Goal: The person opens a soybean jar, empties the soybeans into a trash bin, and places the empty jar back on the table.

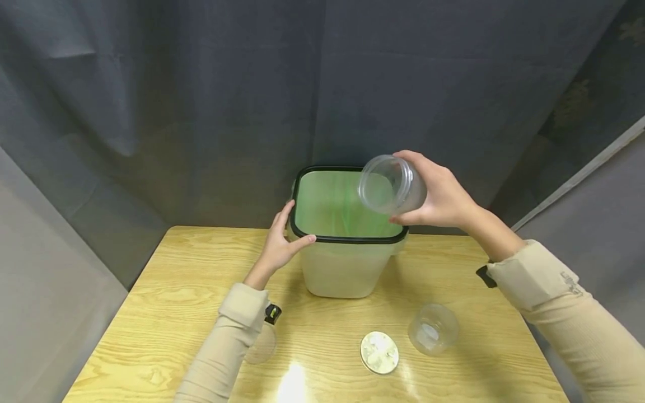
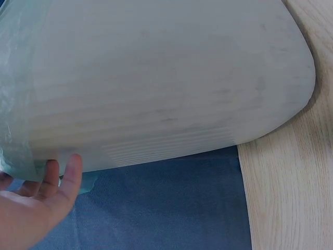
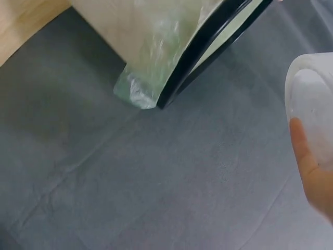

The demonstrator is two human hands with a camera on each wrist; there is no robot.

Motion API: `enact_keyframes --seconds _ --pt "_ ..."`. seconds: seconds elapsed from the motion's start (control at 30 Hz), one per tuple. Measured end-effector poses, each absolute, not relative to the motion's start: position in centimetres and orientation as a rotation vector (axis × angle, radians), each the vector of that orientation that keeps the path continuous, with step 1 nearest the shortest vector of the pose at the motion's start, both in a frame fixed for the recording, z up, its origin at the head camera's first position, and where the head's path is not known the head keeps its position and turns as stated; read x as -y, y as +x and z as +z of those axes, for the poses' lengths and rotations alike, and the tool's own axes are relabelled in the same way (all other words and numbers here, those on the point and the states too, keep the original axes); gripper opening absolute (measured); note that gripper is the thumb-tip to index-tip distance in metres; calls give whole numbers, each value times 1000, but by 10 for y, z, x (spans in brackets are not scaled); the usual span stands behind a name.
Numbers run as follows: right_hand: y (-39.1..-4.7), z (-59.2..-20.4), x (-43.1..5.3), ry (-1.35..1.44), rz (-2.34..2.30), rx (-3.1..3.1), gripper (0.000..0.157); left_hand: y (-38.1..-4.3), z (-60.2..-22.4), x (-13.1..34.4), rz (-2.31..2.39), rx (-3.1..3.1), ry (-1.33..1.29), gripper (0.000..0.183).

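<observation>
A pale trash can [image 1: 342, 274] with a black rim and a green bag lining [image 1: 327, 196] stands at the table's back edge. My left hand [image 1: 274, 246] rests at its front left corner, thumb along the front rim and fingers straight along the left side. In the left wrist view, those fingers [image 2: 65, 190] lie by the can's wall. My right hand [image 1: 438, 193] grips a clear plastic jar [image 1: 385, 184] over the can's right side. The jar is tilted, its wide mouth facing left, and no lid is on it. Its base [image 3: 312, 99] shows in the right wrist view.
On the wooden table [image 1: 176, 313] a second clear jar [image 1: 433, 330] sits at the front right. A round, shiny, pale lid [image 1: 379, 352] lies left of it. A translucent disc [image 1: 263, 344] is partly under my left forearm. A dark curtain [image 1: 242, 112] hangs behind.
</observation>
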State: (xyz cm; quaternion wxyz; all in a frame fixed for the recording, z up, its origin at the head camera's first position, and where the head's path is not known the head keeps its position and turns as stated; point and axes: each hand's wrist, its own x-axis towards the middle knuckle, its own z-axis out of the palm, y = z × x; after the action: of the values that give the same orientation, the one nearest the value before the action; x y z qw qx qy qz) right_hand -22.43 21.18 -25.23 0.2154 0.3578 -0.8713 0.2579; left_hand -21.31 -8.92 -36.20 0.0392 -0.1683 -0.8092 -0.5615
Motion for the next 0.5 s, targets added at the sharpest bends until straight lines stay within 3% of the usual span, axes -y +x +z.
enact_keyframes --seconds 0.5 --pt "-201 -271 -200 1088 887 2333 99 -211 -362 90 -1720 2474 -523 84"
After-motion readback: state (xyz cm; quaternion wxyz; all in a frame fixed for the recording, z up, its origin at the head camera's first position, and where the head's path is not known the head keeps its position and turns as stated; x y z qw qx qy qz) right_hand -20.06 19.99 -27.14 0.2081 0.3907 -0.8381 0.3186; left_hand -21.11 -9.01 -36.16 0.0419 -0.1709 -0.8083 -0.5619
